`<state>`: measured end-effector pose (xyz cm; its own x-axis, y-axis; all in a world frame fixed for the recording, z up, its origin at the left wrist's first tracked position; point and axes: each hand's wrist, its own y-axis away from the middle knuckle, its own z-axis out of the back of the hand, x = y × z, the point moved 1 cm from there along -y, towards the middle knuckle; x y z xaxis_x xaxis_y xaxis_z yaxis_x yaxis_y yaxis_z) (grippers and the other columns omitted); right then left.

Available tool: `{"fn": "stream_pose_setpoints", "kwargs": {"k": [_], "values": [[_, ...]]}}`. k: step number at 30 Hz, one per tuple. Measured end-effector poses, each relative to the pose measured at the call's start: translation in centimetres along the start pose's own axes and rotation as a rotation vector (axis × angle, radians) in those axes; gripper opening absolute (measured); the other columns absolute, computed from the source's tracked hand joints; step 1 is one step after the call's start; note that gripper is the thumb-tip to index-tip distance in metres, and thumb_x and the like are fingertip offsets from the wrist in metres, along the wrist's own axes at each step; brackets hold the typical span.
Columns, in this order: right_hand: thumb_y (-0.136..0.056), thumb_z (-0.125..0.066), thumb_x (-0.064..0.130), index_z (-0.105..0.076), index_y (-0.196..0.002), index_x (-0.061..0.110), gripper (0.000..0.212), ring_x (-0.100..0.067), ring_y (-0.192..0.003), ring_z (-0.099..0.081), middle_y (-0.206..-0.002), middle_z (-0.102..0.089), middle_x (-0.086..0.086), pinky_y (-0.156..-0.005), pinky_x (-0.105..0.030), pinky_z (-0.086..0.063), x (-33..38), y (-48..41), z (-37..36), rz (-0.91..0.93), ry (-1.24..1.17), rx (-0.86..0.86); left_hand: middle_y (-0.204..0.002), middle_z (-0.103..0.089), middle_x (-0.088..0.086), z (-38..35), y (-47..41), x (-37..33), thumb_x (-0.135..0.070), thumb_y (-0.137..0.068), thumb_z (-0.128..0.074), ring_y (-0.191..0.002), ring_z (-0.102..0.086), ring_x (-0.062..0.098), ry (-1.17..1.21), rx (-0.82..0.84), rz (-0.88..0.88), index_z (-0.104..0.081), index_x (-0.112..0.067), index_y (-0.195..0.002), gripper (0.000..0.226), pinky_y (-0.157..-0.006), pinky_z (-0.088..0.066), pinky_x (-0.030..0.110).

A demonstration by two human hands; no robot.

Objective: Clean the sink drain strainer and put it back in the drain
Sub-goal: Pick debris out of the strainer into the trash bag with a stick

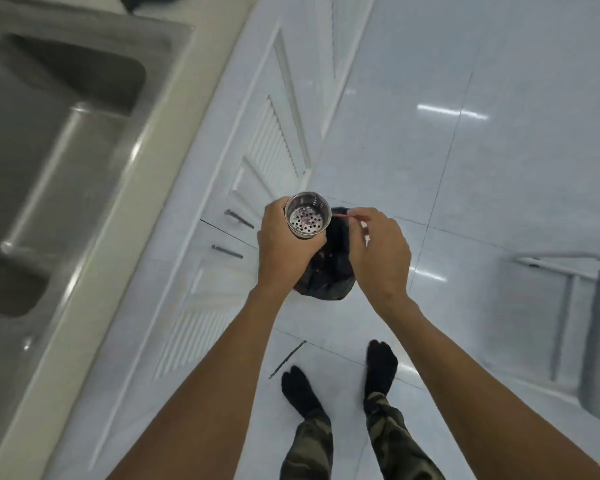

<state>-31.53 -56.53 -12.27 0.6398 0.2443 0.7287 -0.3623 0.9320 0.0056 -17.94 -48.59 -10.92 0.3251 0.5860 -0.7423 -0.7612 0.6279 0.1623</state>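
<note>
Two hands: we hold both out in front of us, over the white floor (499,150), standing to the right of the counter.
Left hand (284,244): our fingers are wrapped snugly round the outside of the strainer, thumb on the near side.
Strainer (307,216): a small steel cup with a holed bottom, open end facing up at us; a few dark bits lie on the holes.
Right hand (378,254): our fingers are curled together, pinching a thin red stick (352,213) whose tip reaches toward the strainer's right rim.
Bag (326,268): a black bag, mouth open, on the floor directly under our hands.
Sink (49,140): a steel basin at far left, well away from the strainer; its drain is not in view here.
Task stage: we judge the cleaning is part done, and the return to the drain is yet to come.
Risk, spill: if we tip or poke off-centre, scraps may miss the bag and land on the floor.
Risk, drop: the steel looks slick, so a hard jab could knock it from our grip into the bag.
Risk, residue: bits wedged in the holes may stay if we rush.
</note>
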Motion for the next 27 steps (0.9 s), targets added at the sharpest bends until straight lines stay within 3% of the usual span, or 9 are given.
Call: {"fn": "stream_pose_setpoints", "kwargs": {"k": [4, 7, 13, 16, 20, 23, 27], "values": [[-0.102, -0.053, 0.033, -0.063, -0.114, 0.034, 0.015, -0.007, -0.091, -0.062, -0.104, -0.067, 0.015, -0.072, -0.027, -0.054, 6.7, -0.5, 5.4, 0.075, 0.012, -0.068, -0.124, -0.055, -0.012, 5.5, 1.3, -6.1, -0.045, -0.061, -0.086, -0.115, -0.057, 0.013, 0.043, -0.046, -0.035, -0.046, -0.03, -0.131, 0.082, -0.097, -0.054, 0.042], [-0.102, -0.053, 0.036, -0.061, -0.115, 0.037, 0.015, -0.003, -0.087, -0.06, -0.102, -0.066, 0.015, -0.068, -0.018, -0.048, 11.1, -0.3, 8.5, 0.11, 0.026, -0.11, -0.127, -0.054, -0.012, 9.4, 2.5, -9.8, -0.041, -0.061, -0.085, -0.118, -0.056, 0.015, 0.11, -0.096, -0.071, -0.041, -0.033, -0.133, 0.084, -0.098, -0.053, 0.044], [-0.101, -0.054, 0.035, -0.061, -0.114, 0.035, 0.014, -0.004, -0.084, -0.061, -0.1, -0.065, 0.017, -0.067, -0.021, -0.05, 19.6, 0.9, 12.9, 0.231, -0.019, -0.218, -0.144, -0.047, -0.008, 18.0, 4.5, -13.0, -0.038, -0.063, -0.086, -0.128, -0.051, 0.02, 0.192, -0.174, -0.084, -0.028, -0.036, -0.145, 0.1, -0.105, -0.048, 0.048], [-0.101, -0.056, 0.035, -0.063, -0.114, 0.033, 0.015, -0.004, -0.084, -0.062, -0.101, -0.066, 0.015, -0.068, -0.022, -0.054, 24.7, 1.6, 13.0, 0.308, -0.043, -0.229, -0.144, -0.046, -0.007, 22.7, 4.8, -12.8, -0.039, -0.064, -0.084, -0.129, -0.049, 0.02, 0.189, -0.22, -0.074, -0.03, -0.034, -0.146, 0.099, -0.106, -0.046, 0.048], [-0.102, -0.055, 0.036, -0.062, -0.113, 0.036, 0.013, -0.002, -0.084, -0.061, -0.097, -0.055, 0.027, -0.069, -0.022, -0.055, 31.5, 2.6, 10.7, 0.419, -0.088, -0.193, -0.143, -0.045, -0.006, 29.0, 4.7, -10.3, -0.04, -0.063, -0.081, -0.13, -0.048, 0.019, 0.179, -0.308, -0.036, -0.031, -0.034, -0.146, 0.097, -0.107, -0.045, 0.045], [-0.102, -0.054, 0.036, -0.061, -0.114, 0.036, 0.014, -0.003, -0.086, -0.062, -0.097, -0.055, 0.028, -0.068, -0.019, -0.053, 35.3, 3.7, 7.9, 0.497, -0.119, -0.132, -0.143, -0.048, -0.002, 33.2, 4.1, -6.9, -0.036, -0.062, -0.084, -0.129, -0.05, 0.022, 0.139, -0.395, -0.014, -0.035, -0.025, -0.147, 0.098, -0.108, -0.043, 0.038], [-0.102, -0.053, 0.035, -0.062, -0.114, 0.034, 0.015, -0.003, -0.088, -0.062, -0.103, -0.064, 0.022, -0.068, -0.018, -0.052, 38.0, 3.6, 3.1, 0.584, -0.135, -0.023, -0.141, -0.048, 0.002, 36.5, 2.3, -1.3, -0.04, -0.066, -0.086, -0.126, -0.052, 0.025, 0.063, -0.434, 0.096, -0.039, -0.02, -0.146, 0.095, -0.106, -0.044, 0.047]]}}
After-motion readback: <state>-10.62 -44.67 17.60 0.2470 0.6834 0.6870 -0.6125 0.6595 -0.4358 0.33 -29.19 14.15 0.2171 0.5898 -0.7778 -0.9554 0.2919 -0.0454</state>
